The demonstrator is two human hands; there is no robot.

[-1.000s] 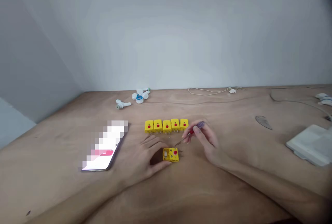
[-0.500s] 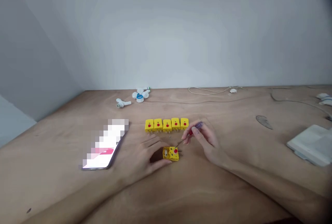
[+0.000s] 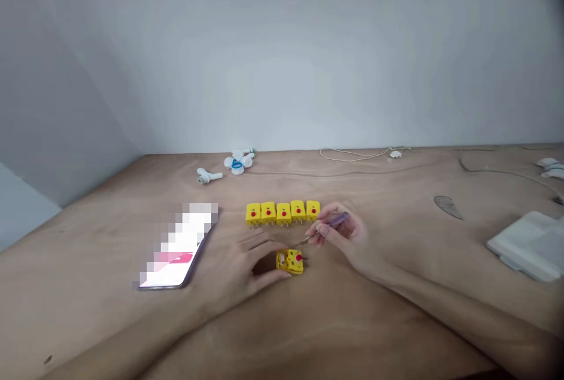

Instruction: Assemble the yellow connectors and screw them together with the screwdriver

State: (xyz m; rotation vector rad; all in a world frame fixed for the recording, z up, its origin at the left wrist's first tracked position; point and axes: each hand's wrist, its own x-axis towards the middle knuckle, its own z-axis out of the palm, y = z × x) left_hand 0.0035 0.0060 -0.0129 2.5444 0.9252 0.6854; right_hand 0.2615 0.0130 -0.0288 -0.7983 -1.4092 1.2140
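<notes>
My left hand (image 3: 251,259) has thumb and fingers closed around the sides of a yellow plug (image 3: 294,262) lying on the table. This plug has a red dot, pins pointing right and an opened section at its left end. In my right hand (image 3: 343,234) is a small screwdriver (image 3: 338,220) with a purple, translucent handle, pinched by the fingers. Its thin shaft slants down left, and the tip is at the plug's upper edge; I cannot tell whether it touches. Just beyond, several matching yellow plugs (image 3: 283,214) stand in a row, pins toward me.
A lit phone (image 3: 176,256) lies to the left. White pipe-like fittings (image 3: 238,164), one with a blue ring, sit at the back, with a thin looped cord (image 3: 352,155) near the wall. A white box-like object (image 3: 531,245) is on the right.
The screwdriver has tilted to a flatter angle, and its tip has shifted from beside the red dot to the plug's upper edge. My left hand stays on the plug.
</notes>
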